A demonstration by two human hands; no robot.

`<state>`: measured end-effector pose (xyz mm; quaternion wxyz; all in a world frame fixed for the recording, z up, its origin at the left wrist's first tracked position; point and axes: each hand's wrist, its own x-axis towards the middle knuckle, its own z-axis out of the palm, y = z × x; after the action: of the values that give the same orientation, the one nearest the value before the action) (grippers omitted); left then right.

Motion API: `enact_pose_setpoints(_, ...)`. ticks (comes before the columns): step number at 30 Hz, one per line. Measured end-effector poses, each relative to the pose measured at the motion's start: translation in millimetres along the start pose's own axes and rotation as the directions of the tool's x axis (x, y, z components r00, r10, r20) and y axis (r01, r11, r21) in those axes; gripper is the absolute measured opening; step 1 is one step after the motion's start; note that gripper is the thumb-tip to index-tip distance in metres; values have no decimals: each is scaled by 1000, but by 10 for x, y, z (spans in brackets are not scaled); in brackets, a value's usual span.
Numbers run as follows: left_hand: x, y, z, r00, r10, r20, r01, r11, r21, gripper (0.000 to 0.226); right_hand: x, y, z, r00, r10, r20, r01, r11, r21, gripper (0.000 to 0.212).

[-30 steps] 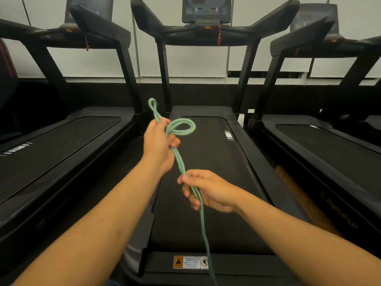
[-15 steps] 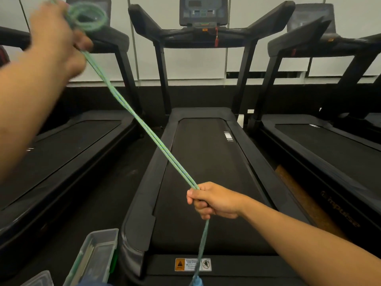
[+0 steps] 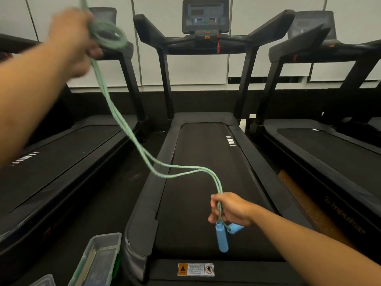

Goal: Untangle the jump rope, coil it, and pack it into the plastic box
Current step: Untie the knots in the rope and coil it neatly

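Note:
The jump rope (image 3: 132, 141) is a pale green doubled cord with two blue handles (image 3: 222, 237). My left hand (image 3: 72, 36), raised high at the upper left and blurred, grips a small coil of the cord. From there the two strands sag down and across to my right hand (image 3: 231, 209), which is closed on them low over the middle treadmill. The blue handles dangle just below that fist. A clear plastic box (image 3: 103, 256) stands on the floor at the lower left, away from both hands.
Three black treadmills stand side by side; the middle treadmill (image 3: 206, 182) lies under my right hand. A second clear plastic piece (image 3: 44, 282) shows at the bottom left corner. A white wall runs behind the consoles.
The cord has gone from taut to slack between my hands. More cord has run through my right hand, so the blue handles now hang just under it. My left hand stays raised.

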<state>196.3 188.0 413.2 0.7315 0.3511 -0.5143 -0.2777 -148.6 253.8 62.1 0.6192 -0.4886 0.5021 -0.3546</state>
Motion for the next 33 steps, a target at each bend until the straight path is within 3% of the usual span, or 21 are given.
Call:
enact_pose_setpoints(5, -822, -862, 513, 941, -238, 239, 204, 966, 161, 12, 87, -298, 157, 986, -119, -121, 148, 949, 277, 38)
enact_pose_setpoints(9, -1368, -1537, 875, 883, -319, 344, 270, 945, 182, 22, 101, -609, 266, 964, -197, -177, 257, 860, 440, 40)
enact_pose_setpoints(13, -1689, -1982, 1030, 851, -333, 406, 225, 930, 291, 17, 94, -865, 329, 937, -293, -191, 350, 792, 500, 39)
enact_pose_setpoints(20, -2000, -2249, 1070, 874, -313, 371, 132, 889, 438, 18, 105, -982, 313, 920, -323, -223, 392, 731, 559, 38)
enact_pose_setpoints(28, -2331, -2285, 1038, 742, -337, 580, 192, 935, 298, 77, 145, -1233, 272, 887, -344, -307, 461, 630, 625, 39)
enact_pose_setpoints(33, -2427, -2367, 1012, 674, -291, 679, 60, 938, 342, 46, 119, -1467, 217, 864, -349, -363, 503, 605, 617, 36)
